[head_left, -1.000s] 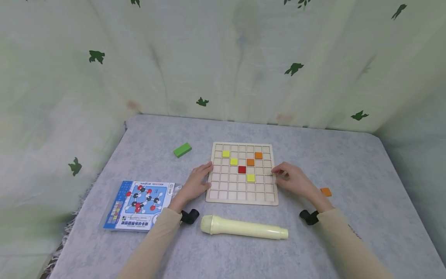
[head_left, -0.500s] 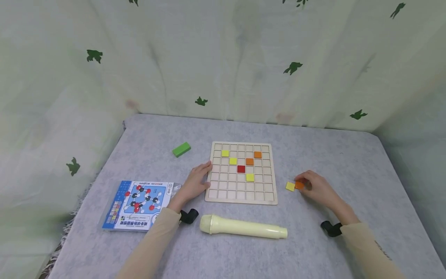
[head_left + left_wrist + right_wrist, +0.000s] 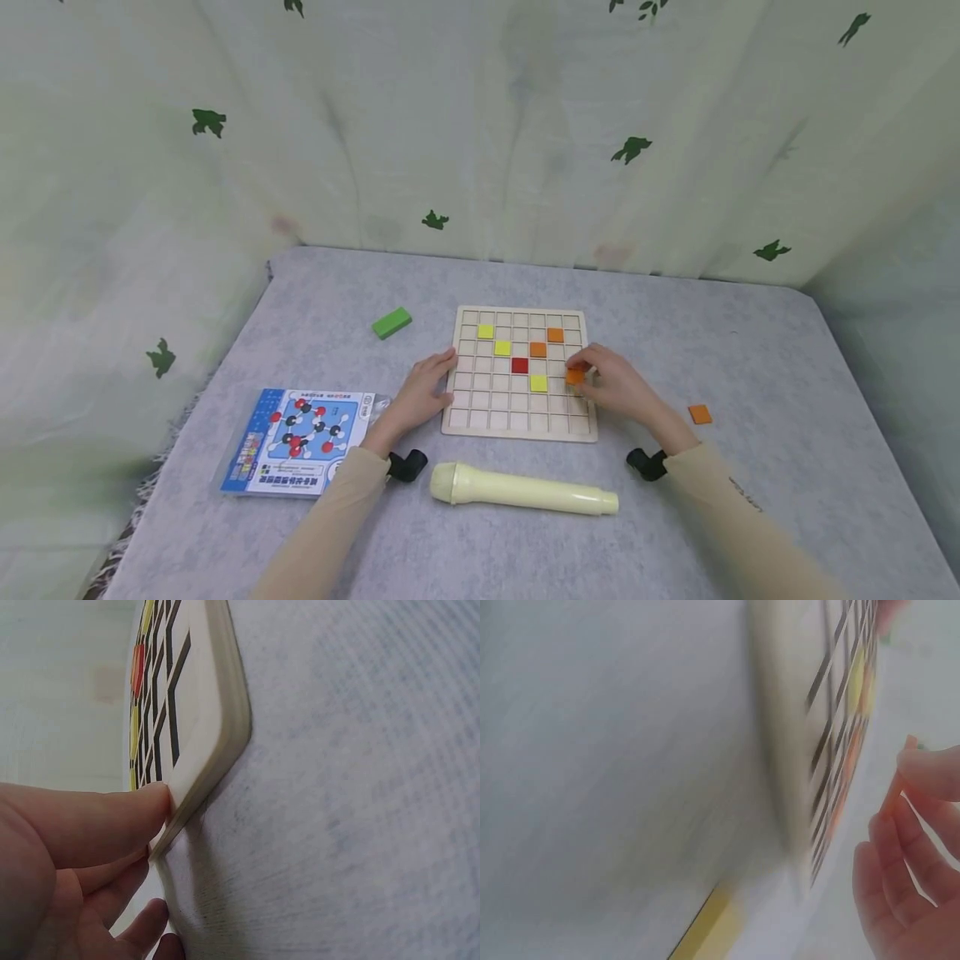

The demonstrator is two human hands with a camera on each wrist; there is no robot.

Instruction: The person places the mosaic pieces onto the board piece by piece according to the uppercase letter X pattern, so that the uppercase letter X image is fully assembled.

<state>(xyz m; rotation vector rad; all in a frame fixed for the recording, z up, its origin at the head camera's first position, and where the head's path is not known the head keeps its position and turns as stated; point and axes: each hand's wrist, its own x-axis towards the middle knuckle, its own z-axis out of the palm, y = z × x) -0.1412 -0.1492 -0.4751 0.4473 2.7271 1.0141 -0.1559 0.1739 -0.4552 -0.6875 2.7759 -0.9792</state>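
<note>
A wooden grid board (image 3: 517, 421) lies flat on the grey table, holding three yellow tiles, two orange tiles and one red tile (image 3: 520, 365). My left hand (image 3: 423, 392) rests with straight fingers (image 3: 97, 821) against the board's left edge (image 3: 217, 727). My right hand (image 3: 611, 385) hovers over the board's right side and pinches a small orange tile (image 3: 575, 377) between thumb and fingertips. In the right wrist view the orange tile (image 3: 894, 791) shows edge-on, close above the blurred board (image 3: 787, 727).
A loose orange tile (image 3: 700, 414) lies on the table right of the board. A cream plastic tube (image 3: 525, 490) lies in front of the board. A blue molecule booklet (image 3: 303, 440) sits front left and a green block (image 3: 392, 322) back left. A leaf-print curtain surrounds the table.
My right hand moved from the table right of the board back over its right columns, now carrying an orange tile. The left hand stayed on the board's edge.
</note>
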